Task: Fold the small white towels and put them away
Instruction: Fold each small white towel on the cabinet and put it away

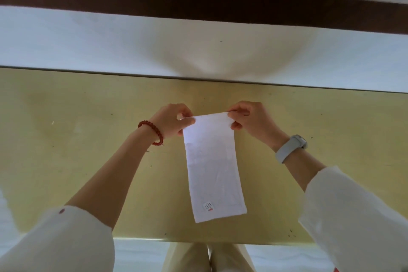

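Observation:
A small white towel lies as a long narrow strip on the yellow table, running from the middle of the table toward the front edge. A little label shows near its near end. My left hand pinches the far left corner of the towel. My right hand pinches the far right corner. Both far corners are lifted slightly off the table, while the rest of the strip rests flat. A red bead bracelet is on my left wrist and a grey watch on my right.
The table's far edge meets a pale surface beyond it, crossed by a dark brown band. My legs show below the table's front edge.

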Motion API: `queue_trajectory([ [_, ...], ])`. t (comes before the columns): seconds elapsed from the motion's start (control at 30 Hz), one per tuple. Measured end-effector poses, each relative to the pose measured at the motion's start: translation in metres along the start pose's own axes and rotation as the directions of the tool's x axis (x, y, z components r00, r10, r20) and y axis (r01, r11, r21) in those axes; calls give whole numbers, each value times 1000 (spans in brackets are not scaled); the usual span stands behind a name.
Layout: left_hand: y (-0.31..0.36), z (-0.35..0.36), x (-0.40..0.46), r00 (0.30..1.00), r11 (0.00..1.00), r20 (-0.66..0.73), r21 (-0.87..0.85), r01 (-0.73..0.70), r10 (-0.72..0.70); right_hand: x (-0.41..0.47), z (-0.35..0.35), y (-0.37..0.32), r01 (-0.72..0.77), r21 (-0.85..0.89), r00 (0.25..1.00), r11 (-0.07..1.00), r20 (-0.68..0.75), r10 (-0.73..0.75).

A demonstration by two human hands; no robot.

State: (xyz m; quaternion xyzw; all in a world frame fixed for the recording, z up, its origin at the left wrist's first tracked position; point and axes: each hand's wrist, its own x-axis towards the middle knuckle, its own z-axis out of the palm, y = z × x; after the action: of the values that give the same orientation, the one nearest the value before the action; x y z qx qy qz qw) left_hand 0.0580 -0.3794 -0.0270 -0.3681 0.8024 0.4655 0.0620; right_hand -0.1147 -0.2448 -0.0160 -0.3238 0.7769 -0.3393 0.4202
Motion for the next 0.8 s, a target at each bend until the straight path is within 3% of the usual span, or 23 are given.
queue_trajectory([
  [0.17, 18, -4, -7, 988, 988, -153, -151, -44, 20, -1, -9, -16, 36, 76, 994, 996, -110, -27],
  [0.33, 17, 13, -34, 934, 989, -334, -29, -145, 127, -21, -5, -7, 176, -104, 975, 979, -116, -188],
  [0.47, -8, 52, -60, 909, 965, -334, 16, -260, 250, -52, 8, 28, 317, -319, 932, 893, -71, -356],
  [0.6, -32, 91, -82, 902, 949, -295, 99, -298, 314, -80, 21, 64, 437, -528, 860, 729, 6, -511],
  [0.8, -47, 117, -95, 857, 888, -270, 276, -367, 438, -100, 38, 91, 464, -605, 838, 647, 63, -542],
])
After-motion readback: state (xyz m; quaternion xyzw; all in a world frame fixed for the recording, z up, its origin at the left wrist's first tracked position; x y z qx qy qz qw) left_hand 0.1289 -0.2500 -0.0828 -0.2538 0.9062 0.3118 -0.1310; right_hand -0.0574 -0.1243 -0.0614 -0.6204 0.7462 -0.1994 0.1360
